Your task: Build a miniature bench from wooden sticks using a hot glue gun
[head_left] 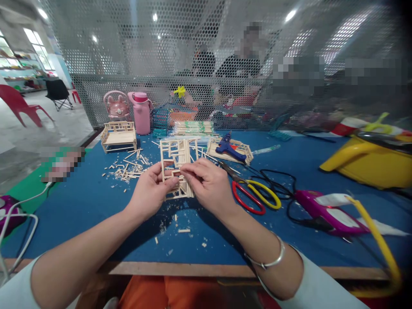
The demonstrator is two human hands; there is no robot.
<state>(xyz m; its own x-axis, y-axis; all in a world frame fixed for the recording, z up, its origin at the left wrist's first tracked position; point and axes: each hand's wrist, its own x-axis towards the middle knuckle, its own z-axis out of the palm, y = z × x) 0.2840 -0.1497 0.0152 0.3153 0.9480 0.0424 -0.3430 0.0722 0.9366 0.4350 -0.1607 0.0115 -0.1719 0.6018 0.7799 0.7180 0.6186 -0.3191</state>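
Above the blue table, a small wooden stick frame (pixel 183 152) is held upright in front of me. My left hand (pixel 152 186) grips its lower left side, with the thumb on the front and fingers behind. The fingers of my right hand (pixel 207 182) are pinched together at the frame's middle, where a short stick (pixel 176 172) shows near the fingertips. Whether that stick is fixed to the frame I cannot tell. Scissors (pixel 254 191) with one red and one yellow handle lie just right of my right hand. Cut stick pieces (pixel 130 169) are scattered to the left.
A finished-looking stick bench (pixel 119 136) stands back left, near a pink bottle (pixel 141 113). A blue glue gun (pixel 229 148) rests on another stick piece (pixel 212 148). At right lie a purple glue gun (pixel 334 212), black cable and a yellow container (pixel 370 159). Perforated metal mesh (pixel 128 56) rises behind.
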